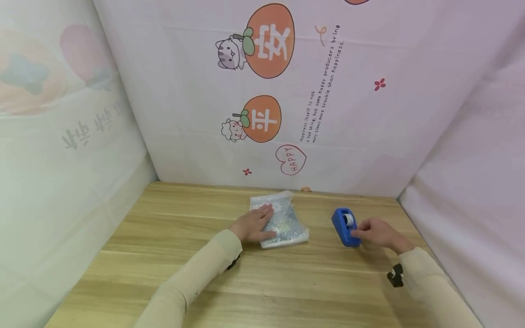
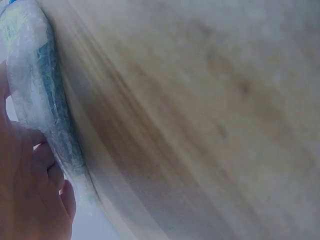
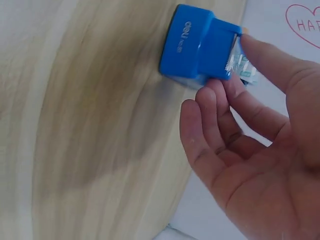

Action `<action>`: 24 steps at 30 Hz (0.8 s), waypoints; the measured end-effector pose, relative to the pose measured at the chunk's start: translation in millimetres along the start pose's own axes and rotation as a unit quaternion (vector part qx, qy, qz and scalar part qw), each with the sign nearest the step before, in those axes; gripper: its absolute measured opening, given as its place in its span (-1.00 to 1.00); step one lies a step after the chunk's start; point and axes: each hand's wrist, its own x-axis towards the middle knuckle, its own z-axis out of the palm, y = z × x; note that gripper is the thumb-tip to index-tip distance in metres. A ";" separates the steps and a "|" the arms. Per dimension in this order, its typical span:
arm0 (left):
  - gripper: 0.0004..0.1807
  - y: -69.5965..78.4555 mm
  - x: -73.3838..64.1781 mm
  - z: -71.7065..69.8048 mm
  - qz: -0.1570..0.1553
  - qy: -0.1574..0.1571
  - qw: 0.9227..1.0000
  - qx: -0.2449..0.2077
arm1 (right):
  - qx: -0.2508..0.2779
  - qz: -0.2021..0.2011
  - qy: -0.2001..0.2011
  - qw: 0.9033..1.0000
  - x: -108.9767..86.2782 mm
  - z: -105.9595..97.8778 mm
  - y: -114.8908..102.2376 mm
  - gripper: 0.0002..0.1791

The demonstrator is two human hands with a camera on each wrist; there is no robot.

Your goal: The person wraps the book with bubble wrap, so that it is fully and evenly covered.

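A flat bubble-wrapped package (image 1: 285,221) with something bluish inside lies on the wooden table. My left hand (image 1: 256,224) rests on its left part, fingers extended and spread; the left wrist view shows the hand (image 2: 32,175) along the edge of the wrapped package (image 2: 42,75). To the right stands a blue tape dispenser (image 1: 341,228) with a roll of clear tape (image 1: 348,219). My right hand (image 1: 379,234) has thumb and index fingertip at opposite sides of the dispenser's toothed end (image 3: 232,55), by the tape's end; the other fingers curl loosely below it.
The wooden table (image 1: 197,273) is enclosed by white printed cloth at the back (image 1: 184,114), left and right. The dispenser stands near the right side, a short gap from the package. A dark strap (image 1: 395,275) is on the right wrist.
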 end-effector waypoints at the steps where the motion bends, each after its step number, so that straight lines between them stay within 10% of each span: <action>1: -0.05 -0.2 0.1 -0.1 -0.001 -0.001 1.000 0.001 | 0.008 0.008 -0.004 1.000 -0.1 -0.3 -1.7 -0.65; 11: -0.04 -0.6 -0.5 -0.5 0.004 0.004 1.000 -0.008 | 0.163 0.086 -0.097 0.978 -0.5 -9.4 -16.6 -0.70; 24: -0.03 -0.3 -0.3 -2.7 0.003 -0.003 1.000 -0.007 | 0.170 0.129 -0.108 0.971 1.4 -10.4 -20.1 -0.80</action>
